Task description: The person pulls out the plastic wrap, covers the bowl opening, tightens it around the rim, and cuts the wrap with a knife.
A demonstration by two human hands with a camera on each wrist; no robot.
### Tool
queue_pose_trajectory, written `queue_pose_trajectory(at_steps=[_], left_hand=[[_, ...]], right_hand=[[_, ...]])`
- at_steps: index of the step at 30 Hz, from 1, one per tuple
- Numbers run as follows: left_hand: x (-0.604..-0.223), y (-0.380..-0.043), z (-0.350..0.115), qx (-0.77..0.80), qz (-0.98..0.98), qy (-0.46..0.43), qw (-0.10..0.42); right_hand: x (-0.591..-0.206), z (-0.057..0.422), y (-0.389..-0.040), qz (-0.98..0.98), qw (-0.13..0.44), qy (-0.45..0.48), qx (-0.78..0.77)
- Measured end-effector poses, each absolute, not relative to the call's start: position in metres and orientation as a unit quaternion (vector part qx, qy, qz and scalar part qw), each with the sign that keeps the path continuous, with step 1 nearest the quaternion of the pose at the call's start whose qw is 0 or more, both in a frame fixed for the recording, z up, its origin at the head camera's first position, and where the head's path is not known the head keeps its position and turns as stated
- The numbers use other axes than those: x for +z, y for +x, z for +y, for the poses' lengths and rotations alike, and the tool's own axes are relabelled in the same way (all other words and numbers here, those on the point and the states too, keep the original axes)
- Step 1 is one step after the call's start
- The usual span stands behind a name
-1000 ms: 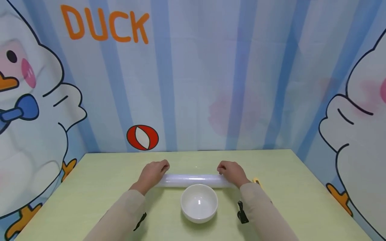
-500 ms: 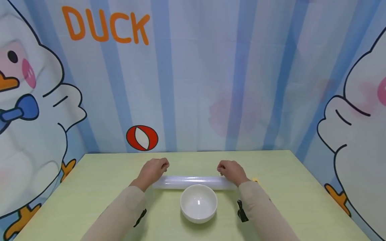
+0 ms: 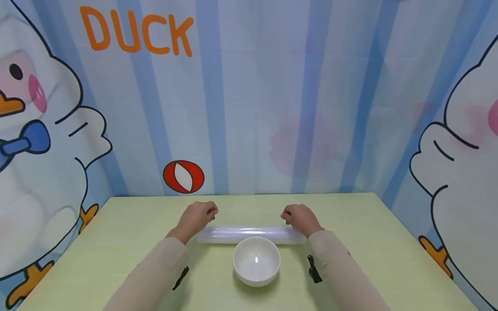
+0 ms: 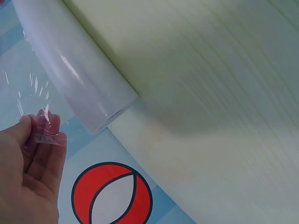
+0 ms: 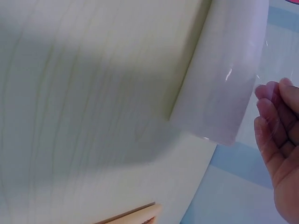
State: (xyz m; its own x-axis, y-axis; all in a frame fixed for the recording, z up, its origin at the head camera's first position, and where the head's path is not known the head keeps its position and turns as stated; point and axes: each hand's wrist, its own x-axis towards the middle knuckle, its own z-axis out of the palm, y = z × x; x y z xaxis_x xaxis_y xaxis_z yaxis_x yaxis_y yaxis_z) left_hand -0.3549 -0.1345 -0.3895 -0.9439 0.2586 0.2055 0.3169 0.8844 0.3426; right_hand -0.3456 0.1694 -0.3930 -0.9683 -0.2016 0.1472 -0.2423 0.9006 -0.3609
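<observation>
A roll of clear cling film (image 3: 233, 235) lies crosswise on the table, just beyond a white bowl (image 3: 256, 261). Behind its left end, my left hand (image 3: 196, 219) pinches the loose film edge (image 4: 50, 133) between thumb and fingers; the left wrist view shows the film stretched thin and shiny from the roll. Past the right end, my right hand (image 3: 301, 219) has thumb and forefinger together on the same transparent sheet, its fingers close beside the roll (image 5: 219, 79) in the right wrist view. The bowl's glossy inside faces up with nothing visible in it.
A pale wood-patterned table (image 3: 389, 268) runs back to a blue striped curtain (image 3: 256, 86) printed with ducks and a red ball. Beyond my right wrist a bit of a yellow object (image 3: 329, 230) peeks out. An orange-tan object (image 5: 133, 215) shows low in the right wrist view.
The roll has come slightly nearer to the bowl, and more of its ends shows. My left hand has risen a little; the right has barely moved. The bowl stays put.
</observation>
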Motion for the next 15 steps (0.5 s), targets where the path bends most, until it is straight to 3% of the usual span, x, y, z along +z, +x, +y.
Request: queue_pose_trajectory(at_steps=[15], left_hand=[[-0.374,-0.351,-0.137,-0.203,-0.966,-0.147,0.067]], right_hand=[[-0.377,0.173,-0.343,-0.972,0.029,0.118,0.202]])
